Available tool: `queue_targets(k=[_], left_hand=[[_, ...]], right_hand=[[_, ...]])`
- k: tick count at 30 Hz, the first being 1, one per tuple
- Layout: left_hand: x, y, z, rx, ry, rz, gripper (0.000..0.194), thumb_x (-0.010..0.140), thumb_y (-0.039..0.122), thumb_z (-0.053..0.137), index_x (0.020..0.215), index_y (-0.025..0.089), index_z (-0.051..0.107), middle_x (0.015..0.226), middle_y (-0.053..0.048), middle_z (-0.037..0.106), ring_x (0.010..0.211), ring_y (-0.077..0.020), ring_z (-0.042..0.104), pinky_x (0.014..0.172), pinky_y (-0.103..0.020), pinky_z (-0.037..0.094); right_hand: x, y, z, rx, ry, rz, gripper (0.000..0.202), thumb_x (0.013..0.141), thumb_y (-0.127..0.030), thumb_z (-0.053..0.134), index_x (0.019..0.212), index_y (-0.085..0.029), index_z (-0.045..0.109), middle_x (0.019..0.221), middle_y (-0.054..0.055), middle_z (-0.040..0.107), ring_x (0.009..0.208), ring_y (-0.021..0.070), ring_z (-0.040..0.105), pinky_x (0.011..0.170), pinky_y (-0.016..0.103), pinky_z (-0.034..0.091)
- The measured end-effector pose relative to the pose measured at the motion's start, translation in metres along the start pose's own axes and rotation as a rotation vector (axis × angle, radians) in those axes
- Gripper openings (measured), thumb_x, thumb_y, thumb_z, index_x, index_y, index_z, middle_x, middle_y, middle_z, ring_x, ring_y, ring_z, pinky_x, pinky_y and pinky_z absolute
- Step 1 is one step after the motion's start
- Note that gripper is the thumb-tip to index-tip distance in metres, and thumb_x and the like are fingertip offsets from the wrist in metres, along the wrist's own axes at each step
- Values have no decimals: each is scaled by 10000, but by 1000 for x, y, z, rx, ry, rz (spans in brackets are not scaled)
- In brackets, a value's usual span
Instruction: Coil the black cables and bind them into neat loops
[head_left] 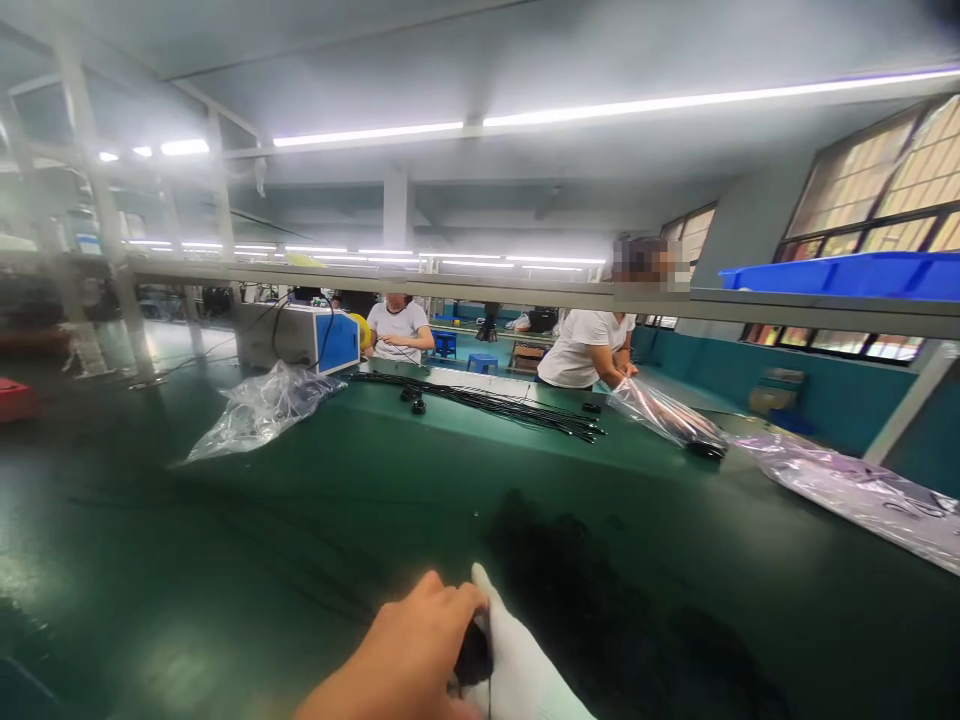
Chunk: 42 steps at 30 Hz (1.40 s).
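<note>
My left hand (412, 645), bare, is closed at the bottom middle, its fingers curled against a small dark black object (474, 655). On the object's other side is my right hand (521, 660) in a white glove, pressed up to the left hand with one fingertip pointing forward. Most of the black object is hidden between the two hands, so its kind cannot be made out. Beyond the right hand, a blurred dark heap (570, 570) spreads over the green tabletop (337, 520).
Long black cables (480, 398) lie across the table's far side, near a crumpled clear plastic bag (262, 405) and a blue-grey machine (300, 337). A person (581, 350) opposite handles a clear bag (667, 412); another (397, 328) sits farther back. A blue tray (847, 275) rests on the overhead shelf.
</note>
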<state>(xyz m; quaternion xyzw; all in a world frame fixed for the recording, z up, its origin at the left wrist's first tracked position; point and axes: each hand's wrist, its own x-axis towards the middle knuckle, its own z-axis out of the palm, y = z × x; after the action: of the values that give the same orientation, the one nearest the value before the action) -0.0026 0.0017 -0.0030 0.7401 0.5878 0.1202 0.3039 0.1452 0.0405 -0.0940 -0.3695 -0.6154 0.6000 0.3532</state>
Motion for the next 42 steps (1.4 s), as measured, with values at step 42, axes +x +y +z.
queue_targets(k=[42], left_hand=[[36, -12, 19, -908, 169, -46, 317, 616, 311, 620, 872, 148, 531, 476, 74, 537, 383, -90, 477, 391, -204, 376]], right_hand=[[-13, -37, 0, 383, -206, 69, 431, 691, -286, 685, 1053, -140, 501, 913, 59, 563, 786, 182, 590, 537, 284, 545]])
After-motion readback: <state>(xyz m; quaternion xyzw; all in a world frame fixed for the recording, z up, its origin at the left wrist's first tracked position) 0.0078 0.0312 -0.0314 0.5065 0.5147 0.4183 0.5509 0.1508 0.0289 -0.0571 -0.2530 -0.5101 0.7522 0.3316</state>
